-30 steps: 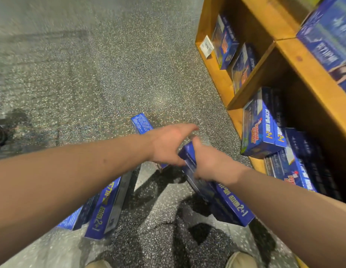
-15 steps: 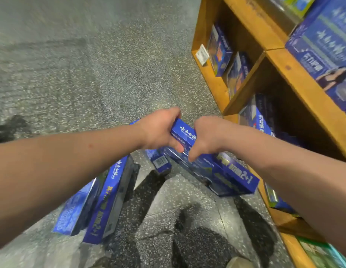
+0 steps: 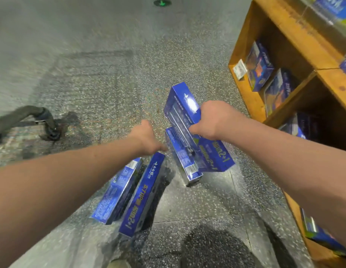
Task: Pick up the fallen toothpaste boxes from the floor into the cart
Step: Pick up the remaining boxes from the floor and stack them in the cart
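Observation:
My right hand (image 3: 212, 120) grips a long blue toothpaste box (image 3: 184, 105) and holds it tilted above the floor. A second blue box (image 3: 184, 161) hangs slanted just beneath it, its upper end tucked under that hand. My left hand (image 3: 145, 138) is at this second box's left edge, with one fingertip touching it. The left hand's other fingers are hidden, so its grip is unclear. Two more blue boxes (image 3: 118, 190) (image 3: 143, 196) lie side by side on the speckled floor under my left forearm.
A dark wheel and frame (image 3: 48, 128), possibly the cart's, stand on the floor at the left. A wooden shelf unit (image 3: 245, 93) stocked with blue boxes runs along the right. The toe of a shoe (image 3: 119, 264) shows at the bottom edge.
The box held in both hands has come up off the floor and now tilts more upright in my right hand. My left hand has slipped off its end and dropped lower and to the left.

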Demonstrator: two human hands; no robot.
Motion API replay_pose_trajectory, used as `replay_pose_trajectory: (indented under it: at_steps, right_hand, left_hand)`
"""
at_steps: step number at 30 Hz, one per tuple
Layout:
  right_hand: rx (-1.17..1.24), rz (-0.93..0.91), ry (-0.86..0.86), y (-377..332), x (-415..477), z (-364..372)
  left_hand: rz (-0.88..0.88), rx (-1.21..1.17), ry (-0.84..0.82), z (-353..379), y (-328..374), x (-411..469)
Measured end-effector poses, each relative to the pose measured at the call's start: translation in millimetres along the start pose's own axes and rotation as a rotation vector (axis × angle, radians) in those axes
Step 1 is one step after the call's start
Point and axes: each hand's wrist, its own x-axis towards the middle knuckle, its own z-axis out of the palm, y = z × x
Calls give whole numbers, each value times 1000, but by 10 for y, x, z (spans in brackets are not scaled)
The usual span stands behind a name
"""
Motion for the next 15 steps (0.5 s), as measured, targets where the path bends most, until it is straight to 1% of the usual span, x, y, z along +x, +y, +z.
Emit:
replay_pose_trajectory:
  at_steps: [3, 6, 10, 13, 15]
  right_hand:
    - [1, 3, 2, -89, -38, -1]
    - [47, -42, 14, -102, -79, 48]
    - [103, -57, -9, -53, -132, 85]
    - [159, -64, -56, -12, -144, 119]
    - [203, -50, -85, 14, -139, 148]
  left_hand:
    - [-26, 121, -197, 390, -181, -94]
    - [-4, 124, -275, 703, -261, -172]
    - [79, 136, -216, 867, -354, -173]
    - [105, 168, -194, 758, -356, -141]
    - [90, 139, -165, 594, -285, -137]
